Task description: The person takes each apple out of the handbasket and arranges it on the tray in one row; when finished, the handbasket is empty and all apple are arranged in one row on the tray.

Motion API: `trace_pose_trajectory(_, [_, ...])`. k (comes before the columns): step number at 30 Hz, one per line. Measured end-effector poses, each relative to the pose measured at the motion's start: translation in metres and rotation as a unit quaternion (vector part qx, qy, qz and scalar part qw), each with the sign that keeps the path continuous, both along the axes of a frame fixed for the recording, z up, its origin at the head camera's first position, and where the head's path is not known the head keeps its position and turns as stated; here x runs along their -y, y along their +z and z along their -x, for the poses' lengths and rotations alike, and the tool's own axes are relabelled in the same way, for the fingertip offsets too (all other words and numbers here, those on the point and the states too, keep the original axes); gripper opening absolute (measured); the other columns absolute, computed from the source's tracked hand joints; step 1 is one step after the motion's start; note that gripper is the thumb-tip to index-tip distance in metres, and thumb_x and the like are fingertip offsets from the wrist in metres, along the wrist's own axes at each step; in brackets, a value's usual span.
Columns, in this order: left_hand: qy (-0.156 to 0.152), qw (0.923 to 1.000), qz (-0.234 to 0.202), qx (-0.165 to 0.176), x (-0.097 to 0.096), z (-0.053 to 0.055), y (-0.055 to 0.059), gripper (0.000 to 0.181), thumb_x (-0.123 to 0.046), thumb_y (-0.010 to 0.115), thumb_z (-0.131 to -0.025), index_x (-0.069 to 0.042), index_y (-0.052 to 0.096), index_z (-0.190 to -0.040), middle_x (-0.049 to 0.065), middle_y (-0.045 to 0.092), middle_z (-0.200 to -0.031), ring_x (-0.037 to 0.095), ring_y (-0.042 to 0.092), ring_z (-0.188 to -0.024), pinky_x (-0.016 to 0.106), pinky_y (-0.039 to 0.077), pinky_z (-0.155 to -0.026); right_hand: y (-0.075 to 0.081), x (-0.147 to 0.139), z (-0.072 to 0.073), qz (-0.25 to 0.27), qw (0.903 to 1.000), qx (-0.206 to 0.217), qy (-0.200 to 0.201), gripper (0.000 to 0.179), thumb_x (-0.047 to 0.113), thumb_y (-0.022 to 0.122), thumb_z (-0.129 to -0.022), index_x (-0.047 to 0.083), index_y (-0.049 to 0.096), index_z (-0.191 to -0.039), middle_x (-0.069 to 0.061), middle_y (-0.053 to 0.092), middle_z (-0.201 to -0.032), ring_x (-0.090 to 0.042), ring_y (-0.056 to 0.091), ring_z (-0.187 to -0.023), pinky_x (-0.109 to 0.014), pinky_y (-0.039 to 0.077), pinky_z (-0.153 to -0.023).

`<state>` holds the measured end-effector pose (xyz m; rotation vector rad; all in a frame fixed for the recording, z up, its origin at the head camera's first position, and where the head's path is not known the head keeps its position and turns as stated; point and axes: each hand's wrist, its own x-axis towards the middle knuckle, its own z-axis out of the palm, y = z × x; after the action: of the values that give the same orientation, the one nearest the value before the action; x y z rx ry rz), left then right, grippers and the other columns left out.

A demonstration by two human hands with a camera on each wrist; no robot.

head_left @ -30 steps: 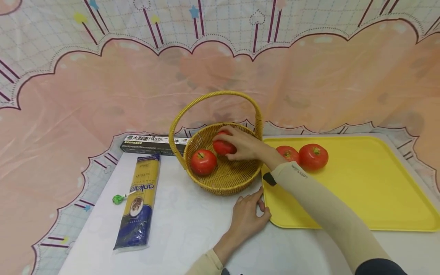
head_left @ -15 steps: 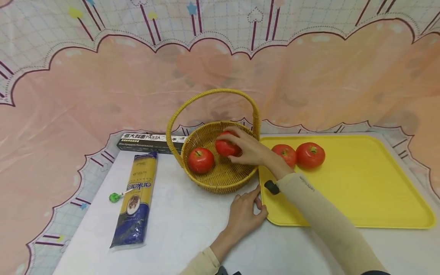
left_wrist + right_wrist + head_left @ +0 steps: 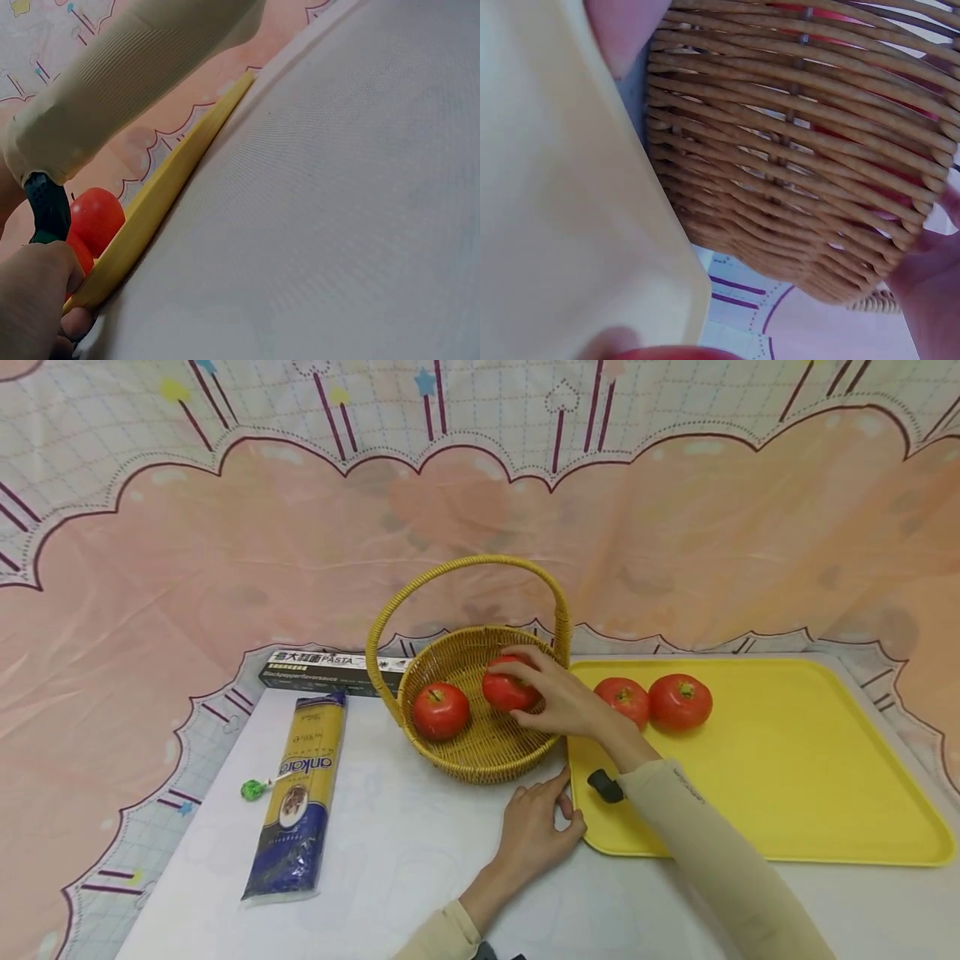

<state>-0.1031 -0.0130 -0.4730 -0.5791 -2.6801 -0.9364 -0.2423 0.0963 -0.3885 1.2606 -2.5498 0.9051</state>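
Observation:
A yellow wicker basket [image 3: 480, 772] with a tall handle stands mid-table. Inside it lies a red apple [image 3: 441, 711] on the left. My right hand [image 3: 558, 697] reaches over the rim, fingers curled over a second red apple [image 3: 512, 685], thumb low beside it. The right wrist view shows the basket wall [image 3: 780, 150] with red behind its weave and part of that hand [image 3: 930, 277]. At the yellow tray's [image 3: 787, 777] near left corner, my left hand [image 3: 536, 827] pinches the rim; in the left wrist view its fingers [image 3: 76, 324] reach below the tray edge [image 3: 161, 195].
Two more red fruits [image 3: 678, 702] sit on the tray's far left part. Left of the basket lie a blue and yellow pasta packet [image 3: 296, 802], a green lollipop [image 3: 253, 789] and a dark pasta box [image 3: 322, 672]. A patterned cloth [image 3: 480, 527] hangs behind the table.
My right hand has shifted a little rightward inside the basket, and the apple under its fingers has moved right with it, away from the other apple. The left hand stays at the tray.

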Motion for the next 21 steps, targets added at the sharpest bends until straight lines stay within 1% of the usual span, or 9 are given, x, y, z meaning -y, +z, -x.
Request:
trace_pose_trajectory(4, [-0.001, 1.0, 0.002, 0.001, 0.0, 0.0, 0.0, 0.048, -0.023, 0.061, -0.077, -0.006, 0.062, -0.122, -0.016, 0.055, -0.067, 0.0, 0.049, -0.067, 0.017, 0.034, -0.068, 0.001, -0.007, -0.007, 0.015, 0.9997, 0.019, -0.009, 0.061, 0.024, 0.07, -0.081, 0.028, 0.046, -0.136, -0.003, 0.03, -0.147, -0.023, 0.044, -0.126, -0.043, 0.046, -0.096])
trace_pose_trajectory(7, [0.001, 1.0, 0.004, 0.001, -0.001, 0.001, -0.001, 0.045, -0.023, 0.061, -0.077, -0.007, 0.063, -0.119, -0.016, 0.055, -0.067, 0.001, 0.052, -0.069, 0.019, 0.036, -0.071, 0.0, -0.012, -0.016, 0.039, 0.9986, 0.032, -0.015, 0.06, 0.024, 0.07, -0.081, 0.028, 0.046, -0.136, -0.003, 0.029, -0.147, -0.024, 0.047, -0.122, -0.044, 0.047, -0.095])
trace_pose_trajectory(10, [0.0, 1.0, 0.002, 0.0, -0.002, 0.001, -0.001, 0.044, -0.023, 0.062, -0.077, -0.008, 0.064, -0.118, -0.016, 0.054, -0.067, 0.001, 0.049, -0.067, 0.019, 0.036, -0.071, 0.0, -0.018, -0.024, 0.067, 0.9967, 0.039, -0.024, 0.061, 0.022, 0.07, -0.081, 0.028, 0.046, -0.136, -0.002, 0.029, -0.147, -0.022, 0.049, -0.121, -0.043, 0.047, -0.095])
trace_pose_trajectory(13, [-0.004, 1.0, -0.004, 0.0, -0.004, 0.002, -0.002, 0.046, -0.022, 0.062, -0.077, -0.007, 0.063, -0.12, -0.017, 0.054, -0.067, 0.0, 0.044, -0.063, 0.017, 0.033, -0.068, -0.001, -0.024, -0.031, 0.088, 0.9946, 0.038, -0.041, 0.063, 0.02, 0.071, -0.08, 0.028, 0.046, -0.137, -0.001, 0.029, -0.147, -0.019, 0.05, -0.121, -0.041, 0.047, -0.096])
trace_pose_trajectory(16, [-0.009, 0.9999, -0.007, 0.0, -0.004, 0.002, -0.002, 0.05, -0.023, 0.062, -0.077, -0.005, 0.062, -0.123, -0.017, 0.054, -0.066, -0.002, 0.041, -0.061, 0.016, 0.031, -0.066, 0.001, -0.031, -0.035, 0.104, 0.9923, 0.032, -0.058, 0.065, 0.016, 0.073, -0.078, 0.027, 0.046, -0.137, -0.003, 0.03, -0.147, -0.019, 0.05, -0.119, -0.042, 0.047, -0.095])
trace_pose_trajectory(18, [-0.011, 0.9999, -0.008, 0.001, -0.004, 0.001, -0.001, 0.051, -0.023, 0.062, -0.077, -0.005, 0.061, -0.124, -0.016, 0.054, -0.067, -0.002, 0.04, -0.06, 0.016, 0.031, -0.067, 0.003, -0.035, -0.037, 0.106, 0.9919, 0.025, -0.065, 0.065, 0.015, 0.073, -0.078, 0.027, 0.047, -0.136, -0.004, 0.031, -0.147, -0.019, 0.051, -0.116, -0.042, 0.048, -0.093])
trace_pose_trajectory(21, [-0.006, 1.0, -0.007, -0.002, -0.001, 0.002, -0.001, 0.05, -0.022, 0.062, -0.077, -0.005, 0.061, -0.124, -0.016, 0.055, -0.066, -0.001, 0.039, -0.059, 0.017, 0.032, -0.067, 0.006, -0.037, -0.036, 0.101, 0.9927, 0.02, -0.063, 0.066, 0.016, 0.073, -0.077, 0.028, 0.046, -0.137, -0.003, 0.03, -0.147, -0.019, 0.051, -0.117, -0.042, 0.048, -0.093])
